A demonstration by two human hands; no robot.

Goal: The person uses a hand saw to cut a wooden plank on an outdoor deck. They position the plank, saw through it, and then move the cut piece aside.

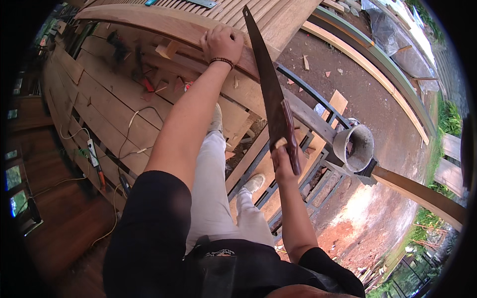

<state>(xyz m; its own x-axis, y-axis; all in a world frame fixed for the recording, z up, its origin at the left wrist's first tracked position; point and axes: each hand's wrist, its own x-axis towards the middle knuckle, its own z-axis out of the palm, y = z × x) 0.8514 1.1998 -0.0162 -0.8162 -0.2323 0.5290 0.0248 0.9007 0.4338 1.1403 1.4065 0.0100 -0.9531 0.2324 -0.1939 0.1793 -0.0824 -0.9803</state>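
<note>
My right hand (284,165) is closed around the brown handle of a handsaw (267,82), whose dark blade points up and away. The blade stands just off the right end of a curved wooden board (149,25), close to its cut end; I cannot tell whether its teeth touch the wood. My left hand (222,44), with a beaded bracelet at the wrist, grips the top of this board near that end. Its fingertips are hidden behind the wood. Beyond the board lies a slatted wooden panel (280,22).
A grey bucket (354,146) sits at the right beside a wooden beam (417,193). Near my feet, a metal frame (318,191) has open gaps. At left, a power strip (93,153) and cords lie on the plank floor (104,102). A metal ruler (202,3) rests on the panel.
</note>
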